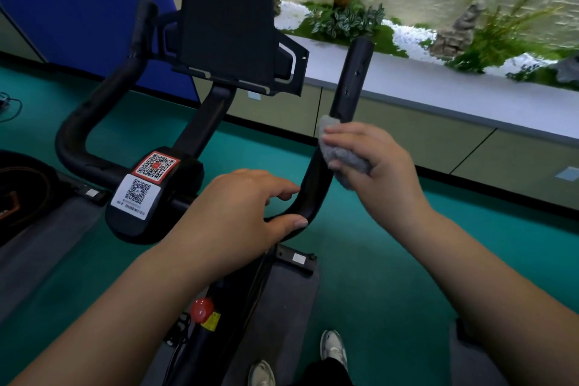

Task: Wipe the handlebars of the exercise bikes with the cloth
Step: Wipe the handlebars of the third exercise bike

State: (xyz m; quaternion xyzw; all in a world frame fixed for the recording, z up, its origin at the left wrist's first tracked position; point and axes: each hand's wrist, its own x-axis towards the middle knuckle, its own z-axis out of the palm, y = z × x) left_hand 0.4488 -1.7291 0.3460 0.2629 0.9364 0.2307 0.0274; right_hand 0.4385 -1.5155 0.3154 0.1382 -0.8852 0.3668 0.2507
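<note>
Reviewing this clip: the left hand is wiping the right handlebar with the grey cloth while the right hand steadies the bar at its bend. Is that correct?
Not quite: the hands are swapped. In the head view the right hand holds the grey cloth against the right handlebar, while the left hand grips the bar at its bend. The rest stands.

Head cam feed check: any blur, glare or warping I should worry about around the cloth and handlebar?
Head view: wide-angle warping bends the ledge; planter greenery is motion-smeared; the cloth in the right hand and the handlebar read sharp enough; no strong glare; the left hand is clear.
</note>
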